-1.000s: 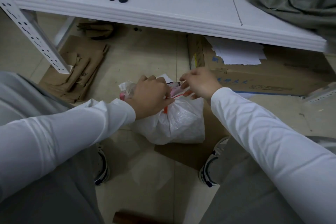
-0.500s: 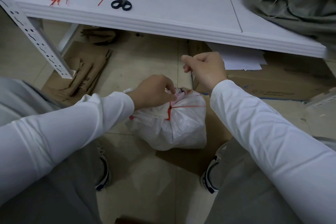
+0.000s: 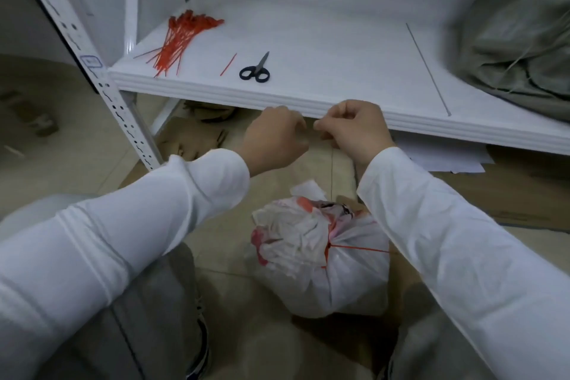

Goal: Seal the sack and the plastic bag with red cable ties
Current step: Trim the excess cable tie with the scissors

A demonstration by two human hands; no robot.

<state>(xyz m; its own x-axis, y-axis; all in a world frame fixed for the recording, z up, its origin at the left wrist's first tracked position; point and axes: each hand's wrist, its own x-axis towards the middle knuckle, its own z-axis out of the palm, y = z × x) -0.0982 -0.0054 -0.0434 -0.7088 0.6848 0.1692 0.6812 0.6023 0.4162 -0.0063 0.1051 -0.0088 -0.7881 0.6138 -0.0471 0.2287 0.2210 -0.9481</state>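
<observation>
A white plastic bag (image 3: 311, 268) lies on the floor between my knees. A red cable tie (image 3: 329, 246) cinches its bunched neck, with the thin tail sticking out to the right. My left hand (image 3: 274, 140) and my right hand (image 3: 354, 129) hover side by side above the bag, just in front of the shelf edge. Both have their fingers curled, and I see nothing in either. A bundle of red cable ties (image 3: 182, 40) lies at the back left of the shelf. The grey-green sack (image 3: 518, 40) slumps on the shelf at the right.
Black-handled scissors (image 3: 255, 70) and a short red tie piece (image 3: 228, 64) lie near the front of the white shelf (image 3: 339, 49). A perforated upright post (image 3: 101, 83) stands at the left. Flattened cardboard (image 3: 197, 139) and white paper sheets (image 3: 447, 160) lie under the shelf.
Both hands have let go of the bag and risen to the shelf edge. The view has tilted up, so the bag now sits lower in frame with its tie pulled tight.
</observation>
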